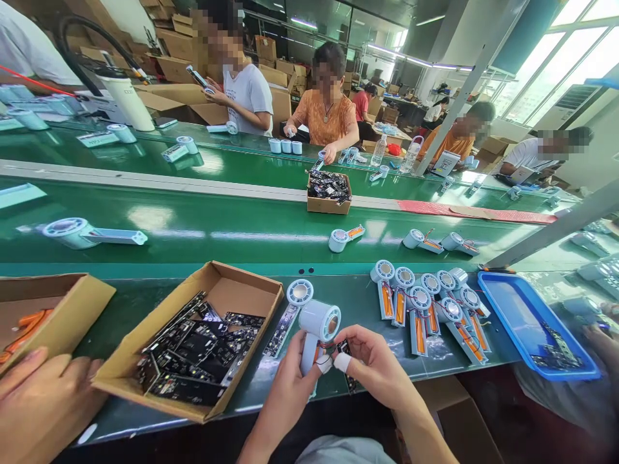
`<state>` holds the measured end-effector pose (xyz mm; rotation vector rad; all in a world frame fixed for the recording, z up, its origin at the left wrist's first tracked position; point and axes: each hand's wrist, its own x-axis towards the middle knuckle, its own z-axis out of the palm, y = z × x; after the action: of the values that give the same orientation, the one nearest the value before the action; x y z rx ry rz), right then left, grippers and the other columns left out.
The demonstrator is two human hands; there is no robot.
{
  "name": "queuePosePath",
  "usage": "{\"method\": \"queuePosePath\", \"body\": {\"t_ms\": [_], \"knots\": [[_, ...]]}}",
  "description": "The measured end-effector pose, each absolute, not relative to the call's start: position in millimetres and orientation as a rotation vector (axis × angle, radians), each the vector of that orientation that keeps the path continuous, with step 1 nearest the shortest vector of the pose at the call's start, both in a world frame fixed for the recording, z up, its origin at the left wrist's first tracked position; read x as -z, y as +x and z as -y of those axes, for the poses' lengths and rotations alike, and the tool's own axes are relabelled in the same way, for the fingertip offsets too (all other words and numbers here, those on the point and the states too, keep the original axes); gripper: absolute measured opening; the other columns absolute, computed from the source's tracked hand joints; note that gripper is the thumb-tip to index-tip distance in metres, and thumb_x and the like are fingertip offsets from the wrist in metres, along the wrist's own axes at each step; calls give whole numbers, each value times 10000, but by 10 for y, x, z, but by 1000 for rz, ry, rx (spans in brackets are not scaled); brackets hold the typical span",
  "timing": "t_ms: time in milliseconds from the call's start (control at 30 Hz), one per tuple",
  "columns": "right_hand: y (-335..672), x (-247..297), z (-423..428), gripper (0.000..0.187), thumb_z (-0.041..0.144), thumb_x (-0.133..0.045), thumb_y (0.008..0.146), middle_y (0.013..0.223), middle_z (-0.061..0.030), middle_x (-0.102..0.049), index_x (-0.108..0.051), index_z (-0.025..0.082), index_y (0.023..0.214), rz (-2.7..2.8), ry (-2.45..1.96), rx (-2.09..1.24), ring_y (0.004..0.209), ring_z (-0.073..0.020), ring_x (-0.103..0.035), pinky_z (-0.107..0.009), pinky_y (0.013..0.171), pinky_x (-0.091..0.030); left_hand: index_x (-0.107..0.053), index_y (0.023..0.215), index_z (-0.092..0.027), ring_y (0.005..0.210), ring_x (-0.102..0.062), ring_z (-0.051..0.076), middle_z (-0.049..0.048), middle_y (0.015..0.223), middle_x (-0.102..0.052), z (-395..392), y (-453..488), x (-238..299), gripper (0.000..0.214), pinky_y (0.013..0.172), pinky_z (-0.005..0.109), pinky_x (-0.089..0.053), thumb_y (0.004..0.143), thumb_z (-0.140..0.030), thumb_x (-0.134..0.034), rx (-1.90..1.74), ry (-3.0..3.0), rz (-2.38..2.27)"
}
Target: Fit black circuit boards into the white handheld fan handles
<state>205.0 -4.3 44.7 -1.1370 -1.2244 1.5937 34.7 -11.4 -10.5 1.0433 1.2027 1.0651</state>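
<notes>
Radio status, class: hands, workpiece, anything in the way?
Left hand gripping blue fan unit. Right hand holding circuit board. Cardboard box alongside, not blocking.

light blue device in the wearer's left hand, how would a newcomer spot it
On the near green bench, just right of the open cardboard box of black circuit boards, look to the near edge. There the wearer's left hand grips the light blue device by its handle. Similar devices lie nearby; this one is held up.
</notes>
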Motion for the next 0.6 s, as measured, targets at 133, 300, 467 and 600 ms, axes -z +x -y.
{"method": "queuePosePath", "body": {"t_ms": [133,300,467,600], "knots": [[2045,-393,66,333,217,-726,779,900,-6,-661,-594,213,1085,1257,-1194,-1511,807,-158,-605,-261,698,-468,-559,1215,-192,1013,-694,285,124,1163,-716,138,356,84,519,917,400,-531,799,-467,-702,-1066,976,-1206],[2029,-347,72,269,187,-620,833,896,-10,-676,-571,220,1096,1450,-1447,-1191,791,-167,-620,-269,699,-460,-593,1165,-193,995,-694,292,117,1120,-729,162,387,33,518,881,397,-531,784,-525,-708,-1118,925,-1274],[2085,-482,25,185,133,-499,931,875,-50,-750,-662,218,951,1994,-1628,-788,761,-194,-661,-276,658,-391,-616,1100,-194,861,-699,245,73,990,-745,151,409,-17,449,806,351,-531,788,-504,-707,-1175,815,-1251],[2167,-667,-11,183,164,-526,958,734,-40,-708,-664,211,846,2477,-1542,-602,636,-180,-631,-274,570,-289,-604,1014,-217,759,-675,209,32,887,-730,137,409,22,382,702,309,-527,729,-439,-727,-1181,747,-1266]]}}
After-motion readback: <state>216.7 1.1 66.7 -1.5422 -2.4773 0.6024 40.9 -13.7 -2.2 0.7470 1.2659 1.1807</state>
